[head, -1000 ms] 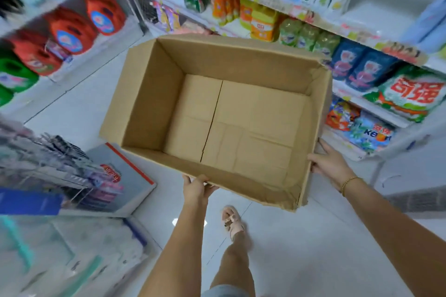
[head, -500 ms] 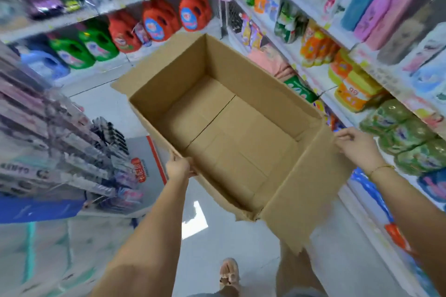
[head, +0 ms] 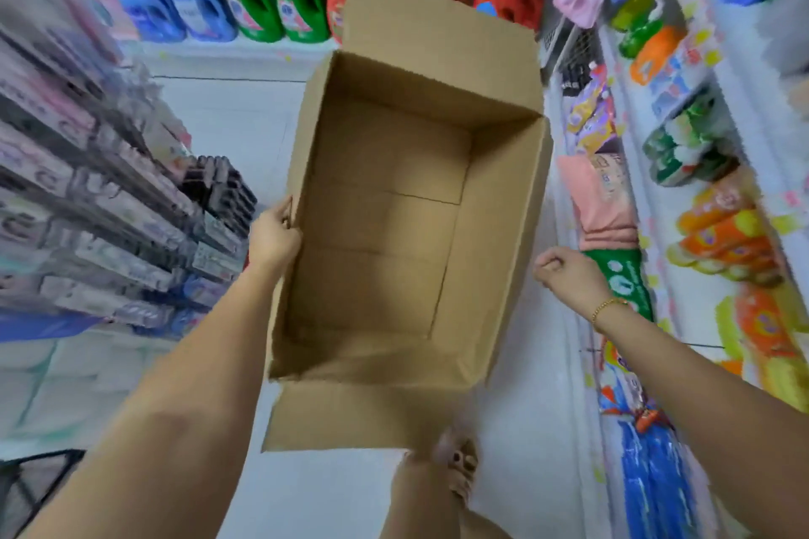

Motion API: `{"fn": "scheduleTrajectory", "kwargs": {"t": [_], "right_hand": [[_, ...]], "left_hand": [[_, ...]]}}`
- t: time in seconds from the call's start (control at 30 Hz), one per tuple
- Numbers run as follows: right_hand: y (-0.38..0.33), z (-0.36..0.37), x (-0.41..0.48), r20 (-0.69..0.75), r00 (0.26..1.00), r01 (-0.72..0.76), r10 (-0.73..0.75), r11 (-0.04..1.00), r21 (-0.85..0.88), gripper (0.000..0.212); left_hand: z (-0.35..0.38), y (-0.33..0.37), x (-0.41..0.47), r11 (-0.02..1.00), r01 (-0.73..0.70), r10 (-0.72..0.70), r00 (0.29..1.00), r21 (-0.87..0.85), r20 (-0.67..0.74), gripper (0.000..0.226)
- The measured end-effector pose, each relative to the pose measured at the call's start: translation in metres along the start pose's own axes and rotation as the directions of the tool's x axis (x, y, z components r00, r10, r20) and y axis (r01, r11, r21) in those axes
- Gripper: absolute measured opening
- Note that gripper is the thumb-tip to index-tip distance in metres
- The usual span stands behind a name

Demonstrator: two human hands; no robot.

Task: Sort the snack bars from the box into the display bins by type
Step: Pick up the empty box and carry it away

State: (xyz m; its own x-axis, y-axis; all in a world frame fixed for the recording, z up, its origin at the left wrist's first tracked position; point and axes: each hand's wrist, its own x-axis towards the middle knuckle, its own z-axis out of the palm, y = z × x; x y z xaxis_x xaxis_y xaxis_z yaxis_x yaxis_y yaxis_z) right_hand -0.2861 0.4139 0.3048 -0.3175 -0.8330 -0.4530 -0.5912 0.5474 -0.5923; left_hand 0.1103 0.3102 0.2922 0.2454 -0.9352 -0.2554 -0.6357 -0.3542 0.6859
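An empty cardboard box (head: 385, 267) hangs mid-frame above the shop floor (head: 227, 127), its left wall gripped by the left hand (head: 273, 234); the right hand (head: 564, 271), curled on nothing, hovers just beside it (no snack bars visible). A second grip would likely steady it.

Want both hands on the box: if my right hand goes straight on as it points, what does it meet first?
Probably the right wall of the open brown cardboard box, close beside the curled, empty right hand; depth is unclear.
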Motion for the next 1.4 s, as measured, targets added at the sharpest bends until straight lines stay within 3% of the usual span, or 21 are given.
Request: {"fn": "scheduleTrajectory", "kwargs": {"t": [0.2, 0.33, 0.47, 0.97, 1.13, 1.27, 1.4], "right_hand": [[-0.02, 0.025, 0.097, 0.12, 0.992, 0.053, -0.038, 0.992, -0.117, 0.02], [-0.031, 0.047, 0.163, 0.193, 0.98, 0.089, -0.052, 0.978, -0.191, 0.004], [-0.044, 0.067, 0.221, 0.268, 0.963, 0.079, 0.001, 0.954, -0.289, 0.011], [-0.08, 0.215, 0.462, 0.442, 0.893, 0.135, 0.087, 0.884, -0.447, 0.01], [-0.081, 0.271, 0.514, 0.499, 0.856, 0.181, 0.133, 0.827, -0.532, 0.022], [-0.07, 0.306, 0.545, 0.5, 0.838, 0.123, 0.218, 0.817, -0.563, 0.051], [-0.058, 0.324, 0.551, 0.492, 0.77, -0.135, 0.407, 0.857, -0.497, 0.071]], "left_hand": [[0.012, -0.039, 0.055, 0.992, 0.034, -0.034, 0.999, 0.121, 0.0, 0.06], [0.031, -0.062, 0.097, 0.979, 0.05, -0.063, 0.996, 0.196, 0.059, 0.067], [0.056, -0.084, 0.124, 0.965, 0.128, -0.147, 0.986, 0.228, 0.072, 0.073], [0.15, -0.203, 0.243, 0.864, 0.45, -0.448, 0.892, 0.226, -0.065, 0.076], [0.159, -0.252, 0.281, 0.829, 0.515, -0.513, 0.856, 0.217, -0.069, 0.076], [0.185, -0.276, 0.272, 0.756, 0.634, -0.619, 0.773, 0.163, -0.14, 0.064], [0.234, -0.29, 0.215, 0.595, 0.803, -0.793, 0.58, -0.038, -0.185, 0.057]]}}
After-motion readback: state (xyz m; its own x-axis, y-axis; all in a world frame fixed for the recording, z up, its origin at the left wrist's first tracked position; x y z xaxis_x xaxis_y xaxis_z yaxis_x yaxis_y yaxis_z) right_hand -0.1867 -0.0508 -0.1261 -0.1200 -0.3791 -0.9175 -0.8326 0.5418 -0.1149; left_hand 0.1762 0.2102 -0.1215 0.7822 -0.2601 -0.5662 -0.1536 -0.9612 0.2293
